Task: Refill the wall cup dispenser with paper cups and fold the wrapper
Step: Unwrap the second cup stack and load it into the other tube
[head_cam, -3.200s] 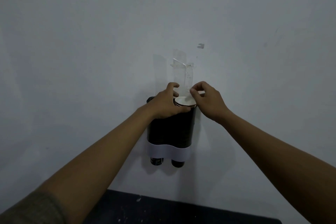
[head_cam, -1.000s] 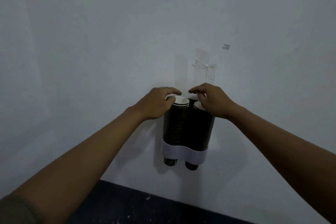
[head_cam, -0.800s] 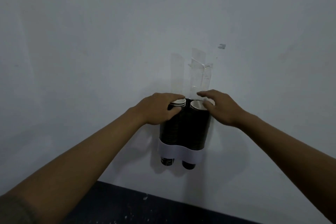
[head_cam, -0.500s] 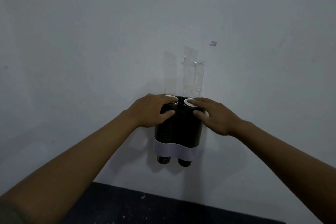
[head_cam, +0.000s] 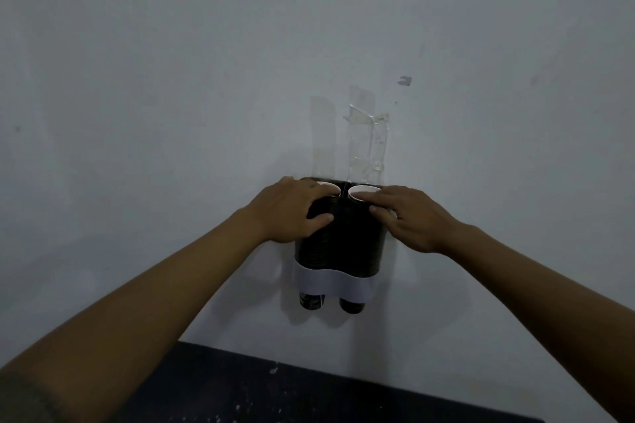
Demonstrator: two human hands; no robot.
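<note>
Shown, from left to right, is a late stage of the refill. The left hand (head_cam: 292,211) is laid over the top of the left stack of cups (head_cam: 318,237), with the fingers curled over its white rim and the thumb pressed against the dark side; it is closed loosely on that stack. Both stacks are seated in the dispenser (head_cam: 335,282), which is fixed to the wall (head_cam: 171,79) and is seen as a white band wrapped around 2 dark columns, with 1 cup bottom protruding below each. The right stack of cups (head_cam: 360,240) stands just beside the left one, the 2 rims almost touching. The right hand (head_cam: 412,220) is rested on the right stack with the fingers spread and flat, the fingertips on the rim; nothing is pinched. Directly above the right stack, the clear wrapper (head_cam: 367,144) is seen standing upright against the wall, empty as far as can be told, its lower end hidden behind the cups. A dark surface (head_cam: 309,395) lies below.

Loading is judged to be essentially done: both columns are filled and appear to be pressed level. Left to do are pulling the wrapper free and folding it; no fold has yet been made.
</note>
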